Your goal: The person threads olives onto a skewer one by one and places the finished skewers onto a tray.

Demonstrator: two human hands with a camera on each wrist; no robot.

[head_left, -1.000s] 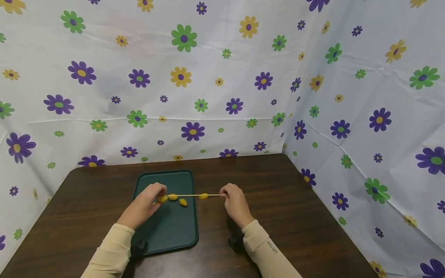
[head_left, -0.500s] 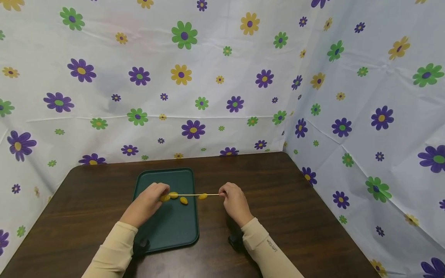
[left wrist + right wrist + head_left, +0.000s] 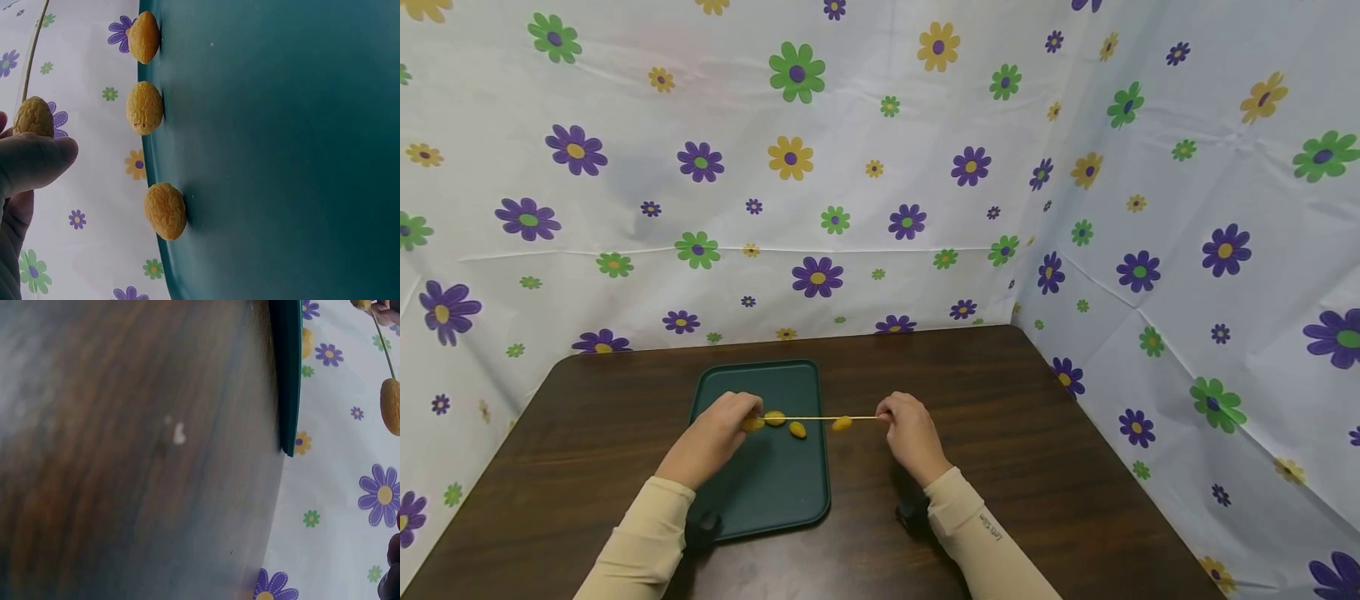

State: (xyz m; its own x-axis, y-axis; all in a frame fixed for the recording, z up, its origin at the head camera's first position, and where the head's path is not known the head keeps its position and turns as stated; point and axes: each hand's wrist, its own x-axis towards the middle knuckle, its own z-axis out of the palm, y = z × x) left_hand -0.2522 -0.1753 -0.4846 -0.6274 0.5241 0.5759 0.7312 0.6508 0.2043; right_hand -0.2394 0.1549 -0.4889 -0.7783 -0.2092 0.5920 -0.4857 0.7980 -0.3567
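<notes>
A thin wooden skewer (image 3: 808, 417) stretches level between the two hands above the tray's right side. My left hand (image 3: 711, 442) pinches a wrinkled yellow oval fruit (image 3: 34, 115) at the skewer's left end, thumb across it. The right hand (image 3: 913, 433) pinches the skewer's other end; only its fingertips (image 3: 390, 569) show in the right wrist view. Another such fruit (image 3: 390, 406) sits on the skewer between the hands. Three loose fruits, one at the top (image 3: 144, 37), one in the middle (image 3: 144, 107) and one lower (image 3: 165, 211), lie on the green tray (image 3: 775, 492).
The tray stands left of centre on a dark wooden table (image 3: 1000, 400). White cloth walls (image 3: 865, 225) with a flower print rise behind and to the right. Dark wrist straps (image 3: 913, 515) sit below the hands.
Both hands stay almost in place with the skewer stretched between them. The skewered fruit near the right hand is tilted slightly more. The head view has shifted a little.
</notes>
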